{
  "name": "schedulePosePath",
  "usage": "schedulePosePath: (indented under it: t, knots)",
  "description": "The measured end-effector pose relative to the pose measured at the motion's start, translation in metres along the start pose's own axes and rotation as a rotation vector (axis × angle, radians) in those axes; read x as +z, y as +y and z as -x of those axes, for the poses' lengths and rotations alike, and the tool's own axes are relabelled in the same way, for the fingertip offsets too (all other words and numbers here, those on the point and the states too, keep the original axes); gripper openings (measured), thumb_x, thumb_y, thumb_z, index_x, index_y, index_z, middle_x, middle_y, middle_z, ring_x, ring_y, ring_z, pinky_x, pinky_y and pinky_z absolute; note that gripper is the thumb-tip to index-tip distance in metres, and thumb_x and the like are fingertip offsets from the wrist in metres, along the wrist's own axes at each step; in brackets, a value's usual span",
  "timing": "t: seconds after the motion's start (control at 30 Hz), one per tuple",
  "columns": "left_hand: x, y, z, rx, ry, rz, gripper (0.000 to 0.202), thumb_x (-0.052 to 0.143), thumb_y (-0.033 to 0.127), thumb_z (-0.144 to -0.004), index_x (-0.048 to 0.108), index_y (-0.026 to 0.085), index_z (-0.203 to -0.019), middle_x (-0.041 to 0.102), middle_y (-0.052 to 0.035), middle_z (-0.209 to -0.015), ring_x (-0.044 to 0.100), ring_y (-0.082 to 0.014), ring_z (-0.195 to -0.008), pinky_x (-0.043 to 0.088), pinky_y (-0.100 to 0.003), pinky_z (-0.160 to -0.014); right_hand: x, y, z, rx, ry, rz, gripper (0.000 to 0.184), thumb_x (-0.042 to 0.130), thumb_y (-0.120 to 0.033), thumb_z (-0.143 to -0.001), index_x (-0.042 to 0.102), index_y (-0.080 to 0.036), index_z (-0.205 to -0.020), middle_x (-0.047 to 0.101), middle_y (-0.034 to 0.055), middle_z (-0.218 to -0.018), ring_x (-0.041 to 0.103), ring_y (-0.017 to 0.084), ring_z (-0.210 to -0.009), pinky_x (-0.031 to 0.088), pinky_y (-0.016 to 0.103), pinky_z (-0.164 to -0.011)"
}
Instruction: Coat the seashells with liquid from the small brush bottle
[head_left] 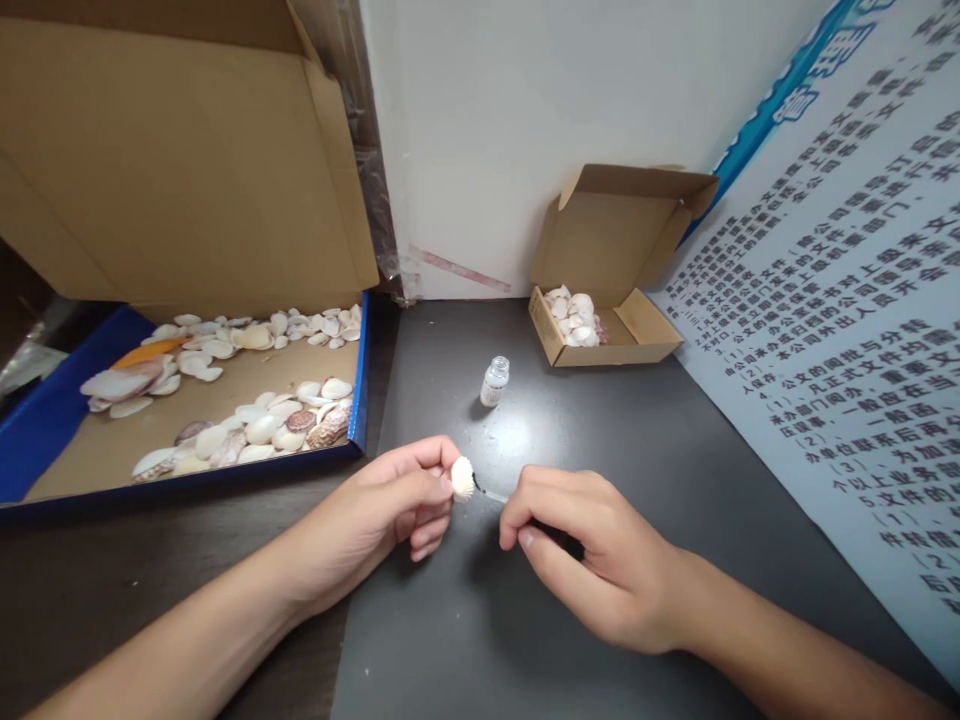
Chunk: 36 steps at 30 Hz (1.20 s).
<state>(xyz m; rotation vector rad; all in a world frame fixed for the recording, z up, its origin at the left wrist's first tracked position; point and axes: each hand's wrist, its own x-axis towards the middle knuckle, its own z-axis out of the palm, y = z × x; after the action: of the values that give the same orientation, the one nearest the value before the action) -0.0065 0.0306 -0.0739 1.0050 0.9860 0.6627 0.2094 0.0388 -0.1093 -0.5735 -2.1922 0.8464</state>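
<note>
Between the thumb and fingers of my left hand [409,495] is a small white ribbed seashell [463,479], held above the dark mat. My right hand [589,550] is closed around a small brush [491,495] with a thin clear stem and a dark tip. The tip meets the right edge of the shell. Something dark, perhaps the brush's cap, shows partly under my right fingers. Beyond both hands stands a small uncapped glass bottle [494,382] with a printed label and whitish contents.
An open blue-edged cardboard box [358,385] at left holds many loose shells [262,430]. At the back right, a smaller open cardboard box [637,345] contains white shells [576,317]. A white panel [480,150] rises behind, and a printed poster [847,330] leans along the right side.
</note>
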Motion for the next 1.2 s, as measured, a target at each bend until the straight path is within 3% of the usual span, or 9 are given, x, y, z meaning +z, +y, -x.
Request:
schedulePosePath:
  t: [0.33, 0.7, 1.03, 1.2]
  knots:
    - [0.0001, -0.0005, -0.0002, 0.006, 0.000, -0.052, 0.020, 0.058, 0.034, -0.088, 0.048, 0.018, -0.084, 0.034, 0.0062, -0.060, 0.030, -0.0073, -0.053, 0.029, -0.019, -0.049, 0.0006, 0.0016, -0.0012, 0.013, -0.004, -0.008, 0.017, 0.045, -0.005, -0.082, 0.059, -0.014, -0.081, 0.056, -0.0001, -0.070, 0.046, 0.009, -0.058, 0.035, 0.022, -0.056]
    - [0.0019, 0.0010, -0.0004, -0.014, 0.027, 0.034, 0.012, 0.052, 0.025, -0.087, 0.046, 0.018, -0.079, 0.029, 0.0066, -0.059, 0.029, -0.0078, -0.051, 0.029, -0.020, -0.048, -0.0003, 0.0027, 0.0014, 0.044, 0.018, -0.060, 0.026, 0.041, -0.004, -0.073, 0.054, -0.016, -0.091, 0.050, 0.0000, -0.075, 0.045, 0.012, -0.064, 0.036, 0.025, -0.059]
    - [0.0013, -0.0006, -0.0018, -0.010, 0.024, -0.024, 0.013, 0.054, 0.028, -0.088, 0.047, 0.019, -0.082, 0.032, 0.0058, -0.061, 0.028, -0.0084, -0.053, 0.030, -0.020, -0.050, -0.0009, 0.0038, 0.0039, 0.092, 0.054, -0.091, 0.016, 0.038, -0.014, -0.092, 0.047, -0.020, -0.104, 0.052, 0.0012, -0.081, 0.049, 0.015, -0.071, 0.040, 0.027, -0.062]
    - [-0.0002, -0.0020, -0.0005, 0.007, 0.024, -0.114, 0.020, 0.057, 0.037, -0.089, 0.049, 0.019, -0.085, 0.033, 0.0056, -0.063, 0.028, -0.0084, -0.055, 0.030, -0.020, -0.051, -0.0010, 0.0046, 0.0055, 0.129, 0.078, -0.141, 0.010, 0.037, -0.022, -0.098, 0.044, -0.021, -0.106, 0.048, -0.0011, -0.075, 0.043, 0.013, -0.061, 0.035, 0.026, -0.056]
